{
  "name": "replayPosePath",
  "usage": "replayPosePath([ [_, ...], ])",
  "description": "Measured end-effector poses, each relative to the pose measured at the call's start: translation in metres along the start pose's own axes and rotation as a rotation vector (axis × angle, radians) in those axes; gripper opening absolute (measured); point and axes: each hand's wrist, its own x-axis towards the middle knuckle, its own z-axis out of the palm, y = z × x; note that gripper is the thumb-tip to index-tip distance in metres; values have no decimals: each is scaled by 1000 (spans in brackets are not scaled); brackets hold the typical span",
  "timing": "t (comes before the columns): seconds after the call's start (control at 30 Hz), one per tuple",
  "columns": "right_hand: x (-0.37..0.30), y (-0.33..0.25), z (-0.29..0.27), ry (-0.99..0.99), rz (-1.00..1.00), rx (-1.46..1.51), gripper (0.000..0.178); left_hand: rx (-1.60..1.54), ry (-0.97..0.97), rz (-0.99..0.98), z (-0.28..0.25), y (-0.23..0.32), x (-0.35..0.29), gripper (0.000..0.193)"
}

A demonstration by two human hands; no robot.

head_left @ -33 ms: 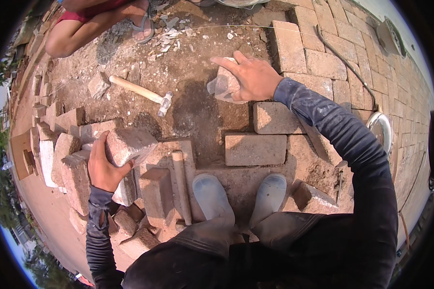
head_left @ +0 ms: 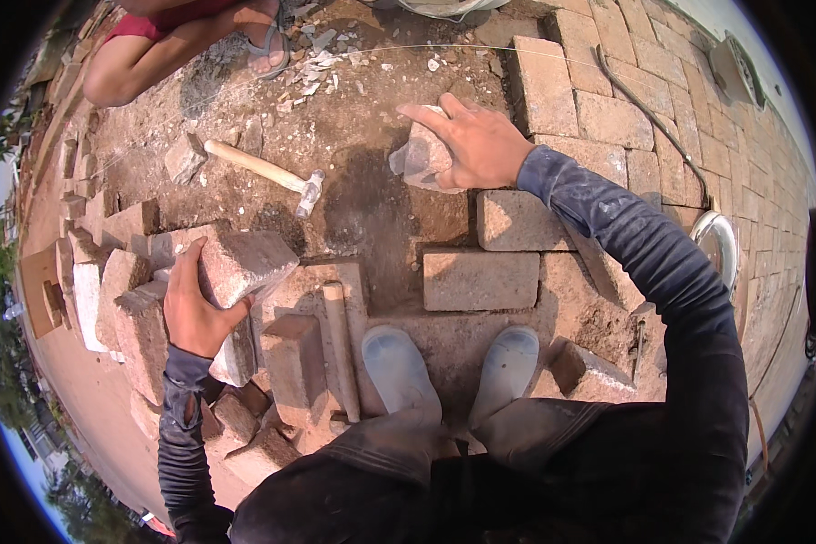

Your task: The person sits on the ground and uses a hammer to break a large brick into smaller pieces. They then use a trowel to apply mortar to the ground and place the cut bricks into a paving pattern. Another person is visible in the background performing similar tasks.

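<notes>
My left hand (head_left: 198, 313) is closed on the near end of a reddish-grey paving brick (head_left: 249, 261), thumb on one side and fingers over the top, above a pile of bricks. Out ahead, my right hand (head_left: 490, 145) grips a broken, pale-faced paver piece (head_left: 428, 152) over the bare soil, beside the edge of the laid pavers. Between the hands a hammer (head_left: 286, 181) with a wooden handle lies on the soil. Two pavers, a near one (head_left: 480, 281) and one just beyond it (head_left: 521, 221), lie below my right forearm.
Laid paving (head_left: 612, 122) fills the right, with a dark hose (head_left: 648, 113) across it. Stacked bricks (head_left: 140, 335) crowd the left, near a wooden handle (head_left: 340, 349). A taut string (head_left: 408, 46) crosses the far soil. Another person's foot (head_left: 265, 54) rests at far left, by rubble.
</notes>
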Motion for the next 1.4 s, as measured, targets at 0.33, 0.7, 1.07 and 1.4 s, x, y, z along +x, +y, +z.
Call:
replayPosePath([
  [0.33,-7,-2,-11,9,74,102,109,-33,-105,360,64,61,84,99],
  [0.7,-35,-3,0,252,38,71,106,-37,-159,512,94,100,107,97],
  [1.07,-177,-104,-50,-168,-108,-145,70,-173,-46,493,104,63,88,87],
  [1.4,-419,-118,17,348,741,93,61,-165,-14,437,120,80,109,76],
])
